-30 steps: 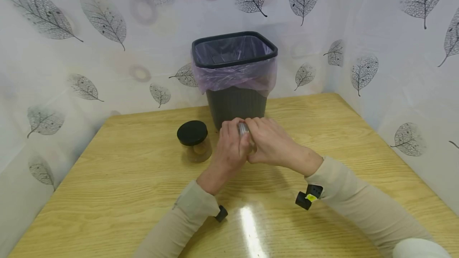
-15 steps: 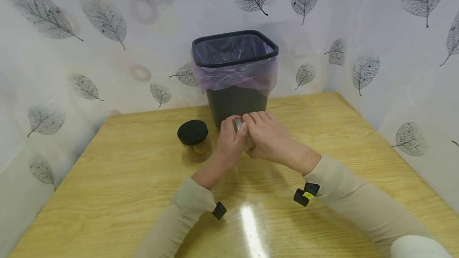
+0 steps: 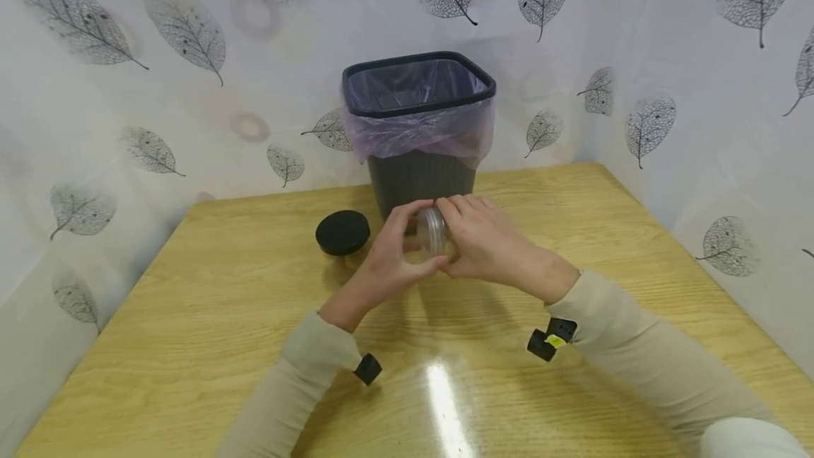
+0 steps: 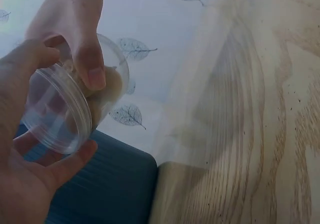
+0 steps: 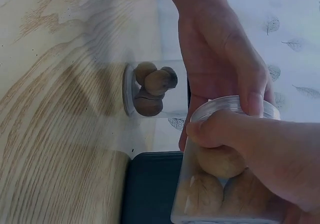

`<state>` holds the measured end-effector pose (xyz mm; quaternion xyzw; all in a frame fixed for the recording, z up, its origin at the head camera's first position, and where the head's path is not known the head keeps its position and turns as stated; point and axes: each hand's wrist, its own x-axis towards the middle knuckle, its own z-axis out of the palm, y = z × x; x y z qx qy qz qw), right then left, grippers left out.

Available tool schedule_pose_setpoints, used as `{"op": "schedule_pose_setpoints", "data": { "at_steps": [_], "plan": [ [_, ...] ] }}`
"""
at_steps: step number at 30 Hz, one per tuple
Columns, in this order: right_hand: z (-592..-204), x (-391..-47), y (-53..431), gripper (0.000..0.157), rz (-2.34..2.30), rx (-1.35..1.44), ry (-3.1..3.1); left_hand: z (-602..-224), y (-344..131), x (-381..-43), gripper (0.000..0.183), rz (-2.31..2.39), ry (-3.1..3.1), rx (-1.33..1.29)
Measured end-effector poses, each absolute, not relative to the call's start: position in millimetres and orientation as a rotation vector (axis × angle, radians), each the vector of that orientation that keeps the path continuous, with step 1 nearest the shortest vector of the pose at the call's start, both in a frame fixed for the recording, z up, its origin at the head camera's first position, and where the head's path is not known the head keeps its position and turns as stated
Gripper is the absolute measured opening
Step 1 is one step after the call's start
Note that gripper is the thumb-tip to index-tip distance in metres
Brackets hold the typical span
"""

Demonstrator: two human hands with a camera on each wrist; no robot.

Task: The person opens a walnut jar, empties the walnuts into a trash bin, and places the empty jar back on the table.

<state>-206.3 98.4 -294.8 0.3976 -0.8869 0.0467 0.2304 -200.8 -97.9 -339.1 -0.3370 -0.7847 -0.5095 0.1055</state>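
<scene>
A clear jar (image 3: 434, 232) with round brown balls like walnuts inside lies sideways between my hands, raised in front of the bin. My right hand (image 3: 480, 239) grips the jar body, its thumb pressed along the wall in the right wrist view. At the clear ridged end (image 5: 215, 105) is my left hand (image 3: 381, 263), thumb and fingers spread in a wide curve with their tips on the rim. In the left wrist view, several left fingers (image 4: 75, 164) touch that ring from below. A second jar (image 5: 155, 89) with similar balls stands on the table, topped by a black lid (image 3: 343, 232).
Behind the hands stands a dark grey bin (image 3: 420, 179) with a purple liner (image 3: 420, 136) folded over its rim. The wooden table (image 3: 191, 331) meets leaf-printed sheeting (image 3: 216, 112) at the back and sides. A small black camera (image 3: 367, 370) is worn on the left wrist.
My left hand has loosened from a closer grip and spread wider, its wrist shifting left, so more of the clear ridged end shows. My right hand keeps its grip, slightly higher.
</scene>
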Motion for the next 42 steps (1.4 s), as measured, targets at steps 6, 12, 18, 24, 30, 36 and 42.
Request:
{"op": "schedule_pose_setpoints", "data": {
  "at_steps": [6,12,18,24,30,36,42],
  "plan": [
    [-295.4,-206.7,99.0,0.088,0.106,1.088,-2.460,-338.9,-99.3,-201.1,0.073,-1.548,-2.402,-0.830],
    [-295.8,-206.4,99.6,0.085,0.077,1.105,-2.432,-332.7,-99.6,-200.5,0.065,-1.606,-2.591,-0.586],
    [-296.5,-206.6,101.1,0.084,0.084,1.101,-2.444,-331.4,-96.8,-199.4,0.070,-1.681,-2.584,-0.605],
    [-294.1,-208.9,103.2,0.089,0.155,1.111,-2.427,-335.6,-96.1,-199.9,0.090,-1.613,-2.374,-0.926],
    [-291.0,-208.0,106.3,0.094,0.171,1.113,-2.444,-335.7,-96.5,-199.9,0.086,-1.523,-2.296,-1.051],
    [-290.6,-206.9,107.6,0.090,0.176,1.128,-2.414,-331.3,-95.7,-195.7,0.082,-1.508,-2.393,-0.903],
    [-291.4,-207.5,107.5,0.088,0.180,1.135,-2.392,-327.8,-95.1,-194.7,0.079,-1.506,-2.436,-0.825]
  ]
}}
